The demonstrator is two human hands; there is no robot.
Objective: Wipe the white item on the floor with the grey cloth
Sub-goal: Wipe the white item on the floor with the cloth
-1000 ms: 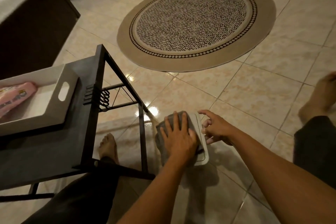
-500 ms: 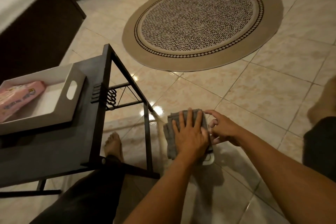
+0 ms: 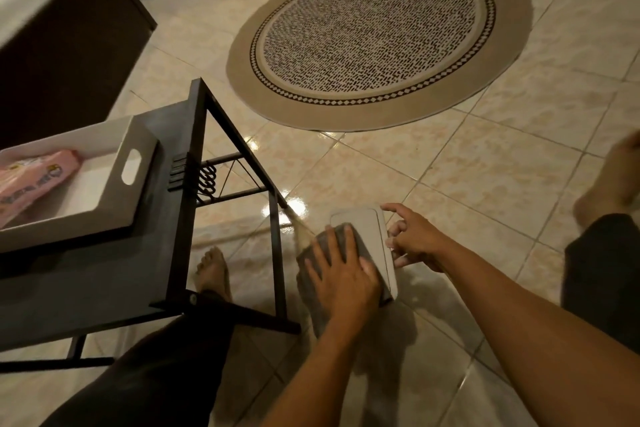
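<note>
Tiled floor point(image 3: 450, 184): my left hand point(image 3: 343, 274) flat, pressing grey cloth point(image 3: 311, 263) onto white item point(image 3: 367, 229); right hand point(image 3: 415, 239) half-open, fingertips steadying its edge.

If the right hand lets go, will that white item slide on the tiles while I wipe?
Probably. The white item looks flat, rigid and smooth, lying on glossy floor tiles. The left hand pushing the grey cloth could skate it; the right hand braces its edge.
</note>
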